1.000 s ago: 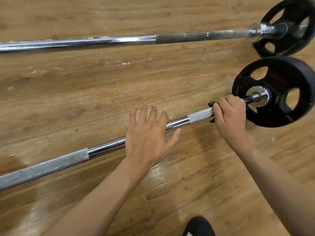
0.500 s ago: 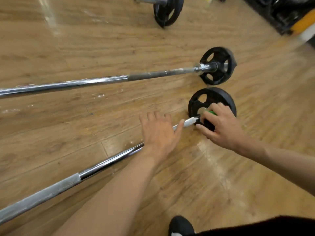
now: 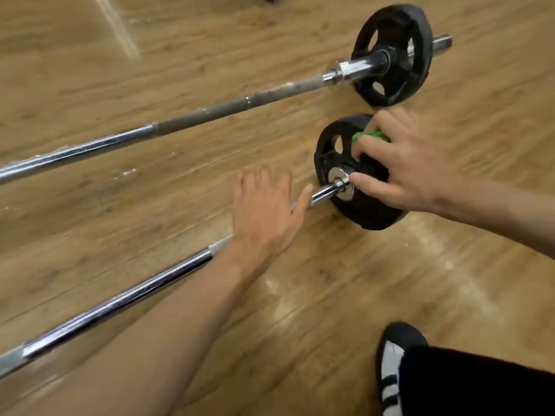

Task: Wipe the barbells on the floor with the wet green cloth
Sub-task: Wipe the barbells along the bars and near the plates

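Two barbells lie on the wooden floor [image 3: 90, 220], roughly parallel, each running from about 8 o'clock up toward 2 o'clock across the view. The near barbell's chrome bar [image 3: 120, 301] ends in a small black weight plate [image 3: 369, 219] just right of the view's centre, with a bright metal collar [image 3: 339, 181] at its hub. The right hand [image 3: 405, 163] comes in from 4 o'clock and lies over the face of this plate. Its fingers are curled round the wet green cloth [image 3: 371, 136], bunched and pressed against the plate's upper part at about 1 o'clock from the hub, while the thumb stretches down to touch the collar. Only a small patch of cloth shows between the fingers. The left hand [image 3: 264, 217] reaches in from 7 o'clock and lies across the near bar just short of the plate, palm down, fingers straight and held close together, gripping nothing. Motion blur makes it unclear how firmly it bears on the bar. The far barbell [image 3: 210, 111] lies beyond at 12 o'clock from the hands, with a dull grey knurled stretch, a chrome sleeve and a larger black plate [image 3: 393, 55] at about 1 o'clock in the view, close to the near plate but apart from it. At 5 o'clock are a black and white shoe [image 3: 393, 361] and a black trouser leg [image 3: 480, 385].
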`<state>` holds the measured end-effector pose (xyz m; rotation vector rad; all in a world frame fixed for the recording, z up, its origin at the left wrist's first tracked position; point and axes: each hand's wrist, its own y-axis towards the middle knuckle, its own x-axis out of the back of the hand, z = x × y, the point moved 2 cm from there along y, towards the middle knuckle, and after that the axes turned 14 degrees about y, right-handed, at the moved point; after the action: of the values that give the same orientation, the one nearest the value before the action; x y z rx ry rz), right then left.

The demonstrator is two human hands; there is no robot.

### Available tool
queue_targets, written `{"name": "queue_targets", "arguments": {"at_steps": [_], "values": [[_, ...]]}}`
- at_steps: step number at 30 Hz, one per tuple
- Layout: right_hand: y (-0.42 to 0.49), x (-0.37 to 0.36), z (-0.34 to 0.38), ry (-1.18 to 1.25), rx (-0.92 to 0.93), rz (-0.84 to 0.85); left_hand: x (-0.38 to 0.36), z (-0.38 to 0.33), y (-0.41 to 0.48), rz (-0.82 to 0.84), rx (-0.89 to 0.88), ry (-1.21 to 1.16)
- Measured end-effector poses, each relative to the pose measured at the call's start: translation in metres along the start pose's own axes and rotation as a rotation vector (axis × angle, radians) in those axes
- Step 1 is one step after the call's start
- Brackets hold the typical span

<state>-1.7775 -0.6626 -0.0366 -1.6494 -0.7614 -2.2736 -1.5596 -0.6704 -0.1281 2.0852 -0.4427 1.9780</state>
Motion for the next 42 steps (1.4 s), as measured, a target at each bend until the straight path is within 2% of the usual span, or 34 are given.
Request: {"name": "queue_targets", "arguments": {"at_steps": [4,8,12,15,18,24,33,38,42], "values": [[-0.017,-0.001,-0.012,0.202,-0.037,-0.184,-0.019,-0.033,0.034,0.090,0.052,0.076],[-0.012,-0.040,-0.005,0.228,-0.176,-0.164,-0.034,-0.036,0.041,0.210,0.114,0.163],[0.002,-0.086,-0.005,0.086,-0.286,-0.119,-0.044,-0.029,0.035,0.285,0.166,0.203],[-0.001,-0.117,-0.007,0.068,-0.363,0.010,-0.048,-0.028,0.031,0.258,0.221,0.198],[-0.017,-0.129,-0.011,0.065,-0.354,0.043,-0.054,-0.021,0.020,0.248,0.232,0.189],[-0.054,-0.150,-0.011,0.052,-0.242,0.048,-0.057,-0.017,0.014,0.205,0.178,0.196],[-0.018,-0.149,-0.011,0.008,-0.355,0.016,-0.052,-0.017,0.017,0.174,0.110,0.269],[-0.057,-0.157,-0.012,-0.021,-0.263,-0.056,-0.056,-0.016,0.019,0.133,0.143,0.262],[-0.008,-0.151,-0.018,-0.066,-0.345,-0.028,-0.057,-0.015,0.019,0.112,0.136,0.259]]}}
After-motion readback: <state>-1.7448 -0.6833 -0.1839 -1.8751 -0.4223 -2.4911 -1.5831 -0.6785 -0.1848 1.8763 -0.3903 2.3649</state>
